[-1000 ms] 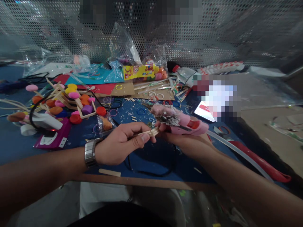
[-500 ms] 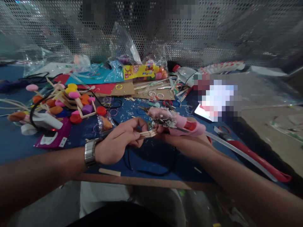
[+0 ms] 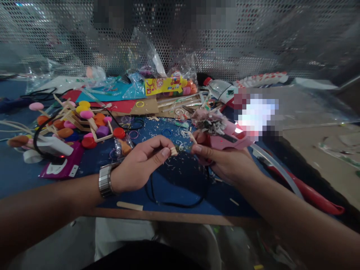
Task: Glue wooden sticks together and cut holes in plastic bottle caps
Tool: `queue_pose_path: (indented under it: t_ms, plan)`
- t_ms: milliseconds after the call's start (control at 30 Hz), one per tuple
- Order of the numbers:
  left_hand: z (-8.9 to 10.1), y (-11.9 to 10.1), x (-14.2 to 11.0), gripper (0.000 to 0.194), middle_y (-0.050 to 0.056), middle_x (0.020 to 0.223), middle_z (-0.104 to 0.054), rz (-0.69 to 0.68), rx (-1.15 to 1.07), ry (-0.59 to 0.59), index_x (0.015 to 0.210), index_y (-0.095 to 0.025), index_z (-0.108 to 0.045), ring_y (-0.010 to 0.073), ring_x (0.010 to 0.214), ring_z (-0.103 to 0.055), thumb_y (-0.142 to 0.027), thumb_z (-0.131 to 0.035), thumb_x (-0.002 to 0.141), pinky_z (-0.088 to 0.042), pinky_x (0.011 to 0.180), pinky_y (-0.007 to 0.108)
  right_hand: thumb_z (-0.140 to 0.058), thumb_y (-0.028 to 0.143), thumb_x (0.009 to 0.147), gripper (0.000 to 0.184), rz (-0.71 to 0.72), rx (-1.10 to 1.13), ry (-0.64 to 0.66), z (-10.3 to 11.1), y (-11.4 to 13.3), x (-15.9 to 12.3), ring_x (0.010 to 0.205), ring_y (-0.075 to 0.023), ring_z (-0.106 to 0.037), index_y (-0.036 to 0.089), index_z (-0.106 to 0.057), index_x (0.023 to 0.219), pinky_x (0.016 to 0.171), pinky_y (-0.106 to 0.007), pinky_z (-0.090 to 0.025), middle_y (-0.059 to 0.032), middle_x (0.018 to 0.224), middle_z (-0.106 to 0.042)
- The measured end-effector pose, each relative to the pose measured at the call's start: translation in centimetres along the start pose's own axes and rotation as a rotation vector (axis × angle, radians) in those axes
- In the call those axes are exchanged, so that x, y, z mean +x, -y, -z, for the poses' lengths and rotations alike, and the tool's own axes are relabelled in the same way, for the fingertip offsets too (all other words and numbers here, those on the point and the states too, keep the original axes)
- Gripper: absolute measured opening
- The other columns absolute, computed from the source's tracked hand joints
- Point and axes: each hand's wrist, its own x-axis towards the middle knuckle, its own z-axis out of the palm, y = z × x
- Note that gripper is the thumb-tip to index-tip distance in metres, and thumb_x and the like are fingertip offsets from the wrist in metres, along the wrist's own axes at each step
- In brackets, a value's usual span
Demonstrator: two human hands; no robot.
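Observation:
My left hand (image 3: 144, 161), closed, pinches a small bundle of pale wooden sticks (image 3: 174, 151) between thumb and fingertips, with only the ends showing. My right hand (image 3: 216, 159) is wrapped round a pink hot glue gun (image 3: 229, 137). Fluffy white and grey scraps cling round the front of the gun. A clear glue stick (image 3: 277, 167) comes out of its rear. Between the right thumb and forefinger is also a short piece of wooden stick (image 3: 193, 138). The two hands are apart over the blue table.
A model of wooden sticks and coloured clay pieces (image 3: 81, 120) lies at left beside a purple power strip (image 3: 63, 165). A plastic bottle (image 3: 221, 89), a lit phone (image 3: 254, 114) and a red-handled tool (image 3: 315, 195) are at right. A black cord (image 3: 180, 205) loops near the front edge.
My hands have moved apart. The right hand has lifted rightward with the glue gun and now holds a short stick piece; the bundle stays in my left hand.

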Motion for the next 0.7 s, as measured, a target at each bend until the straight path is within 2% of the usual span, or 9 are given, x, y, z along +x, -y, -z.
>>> queue_pose_path:
  t_ms: [167, 300, 400, 533, 700]
  plan:
    - [0.02, 0.09, 0.44, 0.031, -0.002, 0.075, -0.054, 0.076, -0.147, -0.054, 0.092, -0.017, -0.061, 0.0094, 0.066, -0.047, -0.045, -0.072, 0.09, -0.039, 0.064, 0.023, -0.094, 0.045, 0.058, 0.039, -0.012, 0.025, -0.006, -0.11, 0.26, 0.09, 0.061, -0.0145, -0.058, 0.024, -0.069, 0.079, 0.047, -0.026, -0.041, 0.0016, 0.07, -0.065]
    - [-0.12, -0.25, 0.56, 0.036, -0.002, 0.075, -0.059, 0.127, -0.203, -0.082, 0.088, -0.015, -0.06, 0.0092, 0.066, -0.054, -0.045, -0.079, 0.083, -0.046, 0.064, 0.023, -0.093, 0.048, 0.061, 0.041, 0.014, 0.001, 0.028, -0.05, 0.18, 0.19, 0.06, -0.0137, -0.058, 0.023, -0.07, 0.082, 0.047, -0.025, -0.04, 0.0026, 0.066, -0.065]
    - [-0.14, -0.35, 0.56, 0.034, -0.001, 0.074, -0.063, 0.119, -0.218, -0.068, 0.086, -0.014, -0.061, 0.0093, 0.065, -0.059, -0.043, -0.08, 0.084, -0.05, 0.064, 0.022, -0.093, 0.051, 0.059, 0.044, 0.01, 0.0, 0.03, -0.03, 0.12, 0.14, 0.059, -0.0136, -0.058, 0.023, -0.07, 0.084, 0.048, -0.025, -0.041, 0.0029, 0.066, -0.065]
    - [-0.13, -0.26, 0.6, 0.032, 0.001, 0.075, -0.07, 0.113, -0.277, -0.034, 0.086, -0.014, -0.059, 0.011, 0.067, -0.067, -0.039, -0.079, 0.085, -0.055, 0.065, 0.023, -0.094, 0.047, 0.058, 0.043, -0.007, 0.01, 0.04, -0.07, 0.13, 0.02, 0.057, -0.014, -0.057, 0.025, -0.07, 0.085, 0.046, -0.026, -0.041, 0.0042, 0.063, -0.062]
    - [-0.07, -0.24, 0.69, 0.037, 0.001, 0.077, -0.073, 0.14, -0.332, -0.029, 0.092, -0.016, -0.055, 0.0123, 0.068, -0.072, -0.033, -0.085, 0.08, -0.059, 0.068, 0.024, -0.094, 0.041, 0.059, 0.04, 0.005, 0.048, 0.043, -0.24, 0.29, 0.0, 0.058, -0.0129, -0.054, 0.025, -0.068, 0.084, 0.045, -0.026, -0.041, 0.0037, 0.07, -0.06]
